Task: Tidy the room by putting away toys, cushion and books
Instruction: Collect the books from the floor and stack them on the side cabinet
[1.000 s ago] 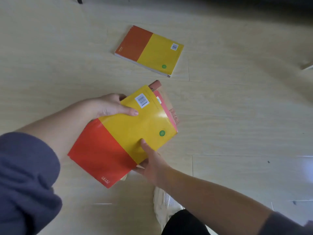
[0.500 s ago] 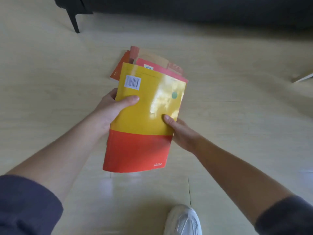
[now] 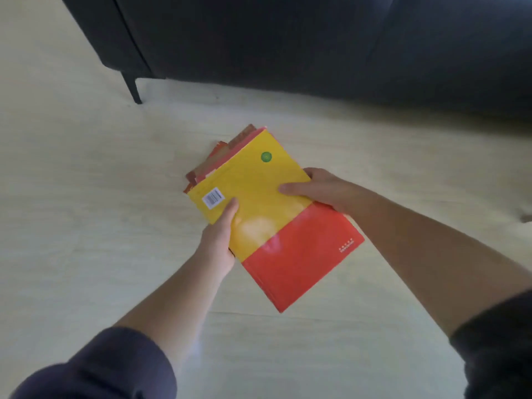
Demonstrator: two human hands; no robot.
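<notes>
Yellow and red fill the middle of my view: the top cover of the stack of books (image 3: 270, 214) I have between both hands, held in the air over the pale wood floor (image 3: 86, 197). My left hand (image 3: 220, 240) is closed on the stack's near-left edge, thumb pressed flat on the yellow part just beside the white barcode label (image 3: 213, 198), with the other fingers hidden underneath. My right hand (image 3: 322, 190) is clamped on the opposite edge, thumb lying across the yellow cover close to where the red band begins, fingers again out of sight below. Between the 2 grips the cover shows a glare patch; beyond my right thumb, toward the far corner, sits a small green round sticker (image 3: 266, 156). Past my left thumb, edges of reddish and brown books fan out from under the top 1; I cannot count them. Beyond the stack, well apart from both hands, stands a dark sofa (image 3: 288, 38) on a thin black leg (image 3: 133, 89).
</notes>
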